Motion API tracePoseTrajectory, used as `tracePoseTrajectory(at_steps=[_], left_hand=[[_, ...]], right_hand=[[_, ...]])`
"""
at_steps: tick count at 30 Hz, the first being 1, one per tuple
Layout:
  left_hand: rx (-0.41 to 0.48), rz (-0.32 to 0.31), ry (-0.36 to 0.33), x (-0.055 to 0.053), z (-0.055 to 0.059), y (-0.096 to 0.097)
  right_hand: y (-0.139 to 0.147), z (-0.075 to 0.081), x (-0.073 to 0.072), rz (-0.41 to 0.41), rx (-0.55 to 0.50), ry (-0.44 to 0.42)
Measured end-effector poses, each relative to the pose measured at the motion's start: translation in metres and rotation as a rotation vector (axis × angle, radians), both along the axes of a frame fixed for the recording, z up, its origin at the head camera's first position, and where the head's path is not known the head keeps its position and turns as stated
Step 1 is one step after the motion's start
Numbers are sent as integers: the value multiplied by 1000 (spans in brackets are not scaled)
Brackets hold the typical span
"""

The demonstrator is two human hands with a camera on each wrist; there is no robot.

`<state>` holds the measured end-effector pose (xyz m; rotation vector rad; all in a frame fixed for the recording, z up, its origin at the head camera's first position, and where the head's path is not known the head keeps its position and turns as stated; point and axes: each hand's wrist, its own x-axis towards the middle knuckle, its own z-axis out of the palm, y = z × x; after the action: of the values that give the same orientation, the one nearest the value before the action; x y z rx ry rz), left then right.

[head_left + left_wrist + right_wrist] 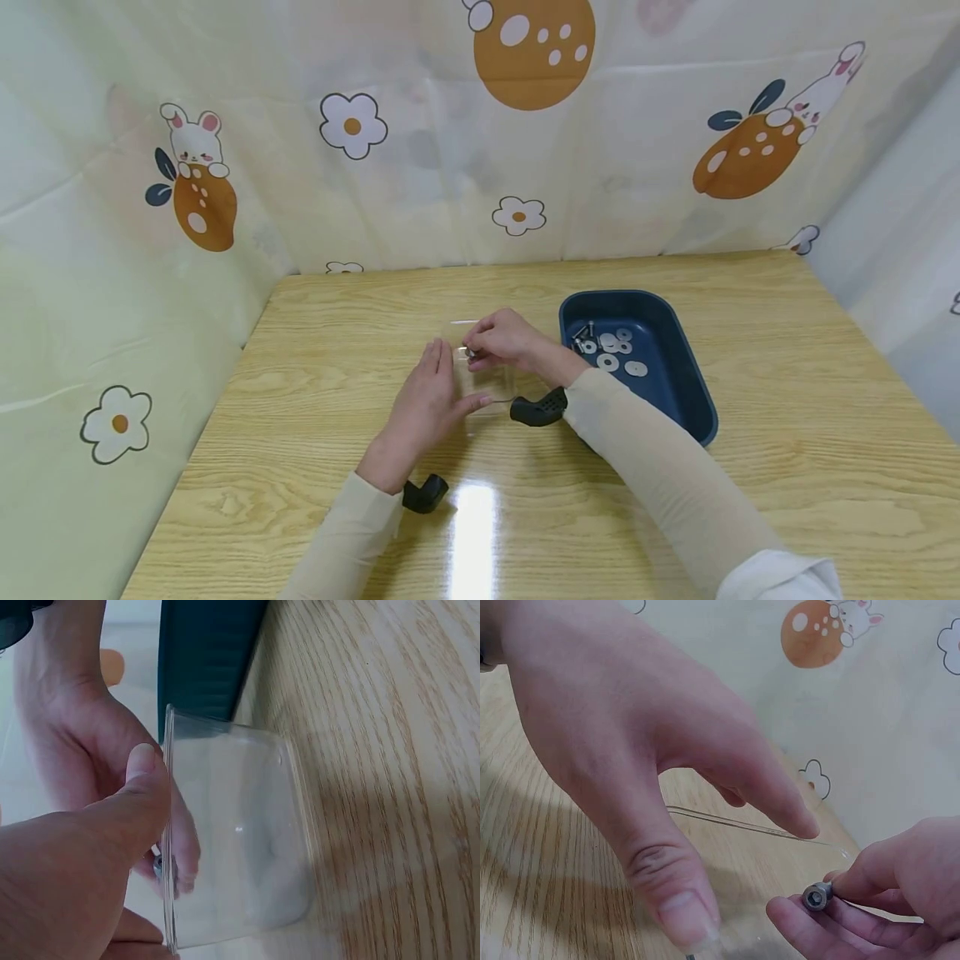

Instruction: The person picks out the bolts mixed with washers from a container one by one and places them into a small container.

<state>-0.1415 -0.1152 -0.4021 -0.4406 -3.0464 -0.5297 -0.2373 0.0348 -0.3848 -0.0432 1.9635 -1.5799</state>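
Note:
In the right wrist view, a metal hex-socket bolt point(817, 897) shows its head end, pinched between the fingertips of my right hand point(504, 335). That hand is over a clear, open-topped plastic box point(240, 832) in the head view, and some of its fingers show through the box wall in the left wrist view. My left hand point(429, 400) lies along the box's left side with fingers straight. Its thumb point(142, 780) stretches across to the near rim and touches it. The hands hide part of the box.
A dark blue bin point(686, 383) stands to the right, partly behind my right sleeve. Inside lie several washers point(607, 362) and some bolts point(581, 335). A patterned curtain point(435, 192) hangs behind the wooden table point(337, 333).

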Motion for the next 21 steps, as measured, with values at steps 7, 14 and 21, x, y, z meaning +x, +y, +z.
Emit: tracePoseTrajectory(at_steps=[7,14,21], left_hand=[[-13,0,-4,-1,0,2],[-25,-6,16,0,0,4],[8,6,-20,1,3,2]], right_hand=[[5,4,2,13,27,17],[12,7,3,32,20,35],[26,17,8,57,-35,70]])
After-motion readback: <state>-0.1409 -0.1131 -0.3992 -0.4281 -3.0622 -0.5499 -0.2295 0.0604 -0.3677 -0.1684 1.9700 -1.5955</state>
